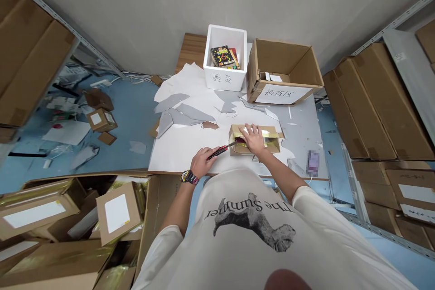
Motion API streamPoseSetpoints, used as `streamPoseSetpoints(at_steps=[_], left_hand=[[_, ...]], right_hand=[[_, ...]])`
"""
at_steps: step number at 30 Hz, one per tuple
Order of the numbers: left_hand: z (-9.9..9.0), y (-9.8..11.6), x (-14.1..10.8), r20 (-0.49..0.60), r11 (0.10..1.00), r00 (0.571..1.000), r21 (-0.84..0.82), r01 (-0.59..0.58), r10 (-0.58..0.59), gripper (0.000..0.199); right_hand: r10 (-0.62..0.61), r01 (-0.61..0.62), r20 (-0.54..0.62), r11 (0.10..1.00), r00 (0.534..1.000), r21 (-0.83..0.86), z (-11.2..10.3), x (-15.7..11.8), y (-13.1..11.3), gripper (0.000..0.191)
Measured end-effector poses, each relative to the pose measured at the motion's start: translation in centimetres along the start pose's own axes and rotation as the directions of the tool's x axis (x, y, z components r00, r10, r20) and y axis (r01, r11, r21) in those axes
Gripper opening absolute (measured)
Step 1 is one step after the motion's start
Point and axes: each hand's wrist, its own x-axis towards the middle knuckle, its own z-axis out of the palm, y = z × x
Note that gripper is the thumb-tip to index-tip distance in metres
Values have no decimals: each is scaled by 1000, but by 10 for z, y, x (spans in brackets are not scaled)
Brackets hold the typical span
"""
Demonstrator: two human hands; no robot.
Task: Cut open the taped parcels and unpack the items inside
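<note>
My left hand is closed around a red-and-black utility knife, its silver blade pointing right. The blade's tip reaches the left part of a small cardboard box near the table's front edge. Yellowish tape runs over this box, and a dark gap shows along its top. What lies inside is mostly hidden. Spread fingers of my right hand rest on the top of the box, with a pale flap or label beneath them.
Torn grey and white sheets cover parts of the table. Behind stand a white foam box with books and an open carton. A blurred purple object lies right. Parcels fill a large carton at lower left.
</note>
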Motion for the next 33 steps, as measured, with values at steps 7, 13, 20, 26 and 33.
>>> streamPoseSetpoints(at_steps=[7,13,20,26,33], left_hand=[[3,-13,51,63,969,996,233,-80,67,50],[-41,-44,88,52,954,996,289,-80,68,49],[-48,-67,103,-100,964,995,267,10,18,53],[30,-83,58,-158,844,888,275,460,-432,53],[67,-77,41,-206,854,847,80,513,-490,55]], right_hand=[[-3,4,-19,1000,1000,5,5,0,1,60],[11,-9,-24,998,1000,61,-5,3,0,51],[-1,4,-47,998,999,57,-9,3,2,52],[-10,19,-91,995,996,101,-12,-31,21,50],[435,-339,-234,871,870,356,-4,-74,86,62]])
